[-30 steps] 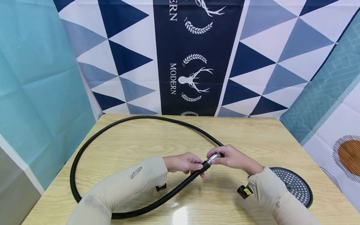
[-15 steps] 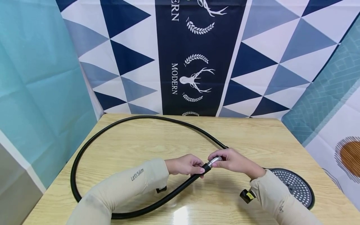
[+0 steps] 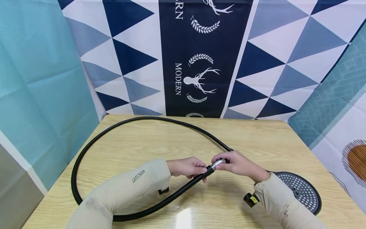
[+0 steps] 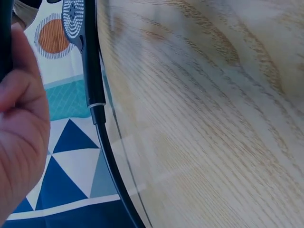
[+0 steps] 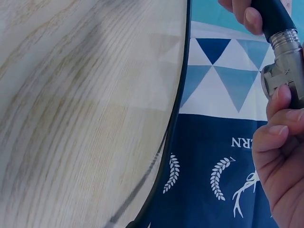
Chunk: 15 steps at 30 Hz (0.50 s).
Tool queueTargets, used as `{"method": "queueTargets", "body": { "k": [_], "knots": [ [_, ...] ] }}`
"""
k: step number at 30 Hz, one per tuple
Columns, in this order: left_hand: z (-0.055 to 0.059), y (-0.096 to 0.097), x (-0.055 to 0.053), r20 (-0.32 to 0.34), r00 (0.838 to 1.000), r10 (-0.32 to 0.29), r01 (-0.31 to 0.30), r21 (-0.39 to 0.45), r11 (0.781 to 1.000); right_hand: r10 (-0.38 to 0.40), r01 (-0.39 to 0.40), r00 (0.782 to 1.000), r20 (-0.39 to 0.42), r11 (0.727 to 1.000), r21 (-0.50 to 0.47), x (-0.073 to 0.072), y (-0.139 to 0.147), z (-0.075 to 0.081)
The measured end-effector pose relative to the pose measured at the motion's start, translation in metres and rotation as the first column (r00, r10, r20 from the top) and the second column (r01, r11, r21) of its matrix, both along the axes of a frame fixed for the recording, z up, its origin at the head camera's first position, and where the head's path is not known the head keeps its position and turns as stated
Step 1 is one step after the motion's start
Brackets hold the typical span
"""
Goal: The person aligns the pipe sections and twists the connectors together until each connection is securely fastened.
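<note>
A black shower hose (image 3: 171,197) loops widely across the table. Its sleeve-like end nut meets a silver metal fitting (image 5: 287,66), with some bare thread between them in the right wrist view. My left hand (image 3: 187,167) pinches the hose end between thumb and fingers. From the other side, my right hand (image 3: 237,163) grips the metal fitting, partly covering it. The hose's other end runs to a black handheld shower head (image 4: 90,61); in the head view its grey perforated face (image 3: 303,190) shows beyond my right forearm, which hides part of it.
The wooden table (image 3: 160,143) ends at a patterned cloth backdrop (image 3: 191,47). Teal cloth (image 3: 43,79) hangs along the left side. Beige sleeves cover both forearms, and a small black device (image 3: 251,199) sits under the right wrist.
My left thumb and fingers have shifted slightly on the hose end. Both hands stay together at the joint, and the right keeps its grip on the fitting. The head view has shifted a little.
</note>
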<state>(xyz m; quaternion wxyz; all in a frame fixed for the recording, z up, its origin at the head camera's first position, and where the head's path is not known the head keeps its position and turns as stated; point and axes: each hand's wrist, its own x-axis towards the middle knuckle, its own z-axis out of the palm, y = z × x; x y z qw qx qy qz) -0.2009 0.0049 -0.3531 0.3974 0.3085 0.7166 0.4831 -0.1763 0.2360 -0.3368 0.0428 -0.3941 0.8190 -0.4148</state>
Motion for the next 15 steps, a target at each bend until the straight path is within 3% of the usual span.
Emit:
{"method": "queueTargets", "body": {
  "k": [7,15],
  "knots": [
    [0.0014,0.0005,-0.0009,-0.097,0.994,0.058,-0.056,0.026,0.998,-0.056,0.056,0.998,-0.016,0.998,-0.005,0.0001,-0.0009,-0.0013],
    [0.0006,0.0018,-0.0018,-0.114,0.993,0.019,-0.019,0.000,1.000,-0.038,0.038,0.999,-0.012,0.999,0.005,-0.0001,-0.0012,-0.0009]
  ]
}}
